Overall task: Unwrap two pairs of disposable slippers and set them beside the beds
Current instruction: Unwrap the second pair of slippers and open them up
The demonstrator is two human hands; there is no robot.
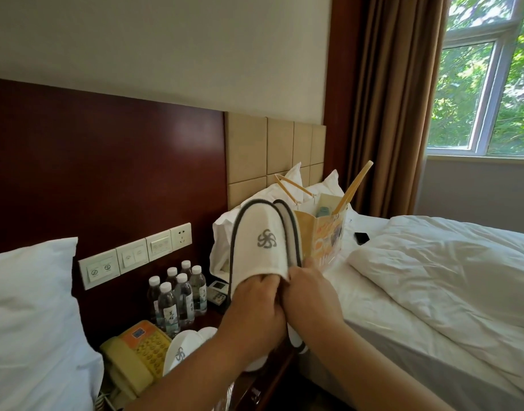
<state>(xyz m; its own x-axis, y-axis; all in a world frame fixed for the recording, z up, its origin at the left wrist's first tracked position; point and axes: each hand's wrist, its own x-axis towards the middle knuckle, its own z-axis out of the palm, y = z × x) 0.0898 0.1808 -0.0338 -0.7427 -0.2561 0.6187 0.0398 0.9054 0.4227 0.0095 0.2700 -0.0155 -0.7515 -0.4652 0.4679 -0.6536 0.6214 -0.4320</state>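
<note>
Both hands meet in front of the camera, above the gap between the two beds. The left hand [255, 304] has its fingers [265, 281] curled closed on the open rear edge of the front slipper [259, 241], toe pointing up. The right hand [309, 295] is closed on the second slipper [289, 223], directly behind the first and touching it. Below the left fingers, another pair of slippers [185, 347] lies on the tabletop [272, 378], just beside the telephone [136, 354] and near the water bottles [177, 298]. Beyond the right fingers a paper bag [323, 238] stands on the right bed [432, 277]. The bed edge runs close beneath the right forearm.
</note>
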